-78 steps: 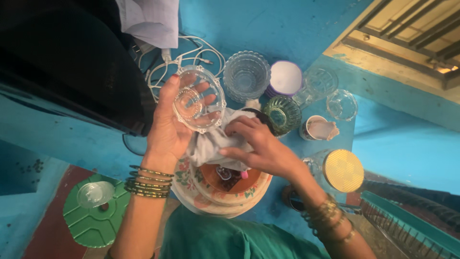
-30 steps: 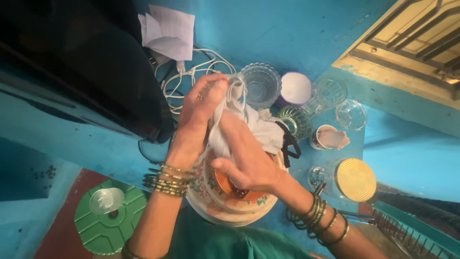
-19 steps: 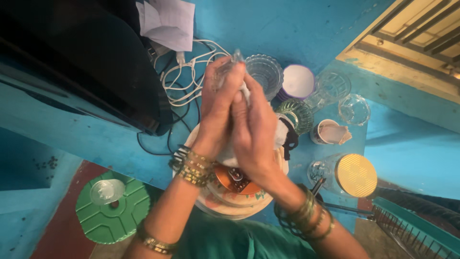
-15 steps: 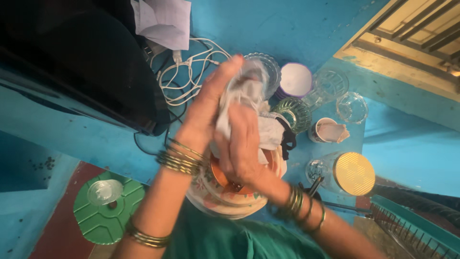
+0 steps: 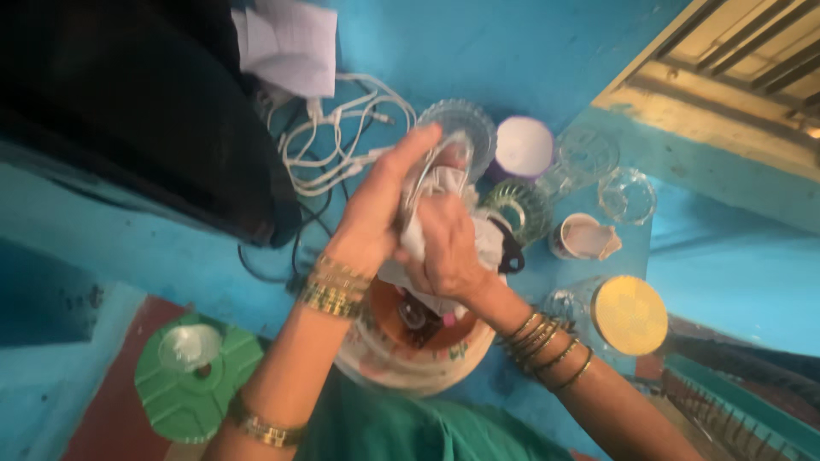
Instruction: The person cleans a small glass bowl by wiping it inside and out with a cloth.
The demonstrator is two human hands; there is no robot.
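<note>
My left hand (image 5: 376, 209) grips a small clear glass bowl (image 5: 434, 166) on edge, above a stack of floral plates (image 5: 410, 363). My right hand (image 5: 444, 248) presses a whitish cloth (image 5: 427, 226) against the bowl's inside. The cloth hangs down over the plates and hides part of the bowl. Both wrists carry several gold bangles.
On the blue shelf behind stand a clear ribbed glass bowl (image 5: 465, 128), a white-and-purple bowl (image 5: 523, 147), a green glass bowl (image 5: 517, 209), other clear glasses (image 5: 628, 195), a cup (image 5: 581, 236) and a jar with a gold lid (image 5: 628, 314). White cables (image 5: 342, 137) and a black object (image 5: 128, 111) lie left. A green lid (image 5: 192, 376) sits below.
The bowl was held flat in my left hand with the cloth below it; both hands have since come together, the bowl turned on edge and the cloth rubbed over and into it.
</note>
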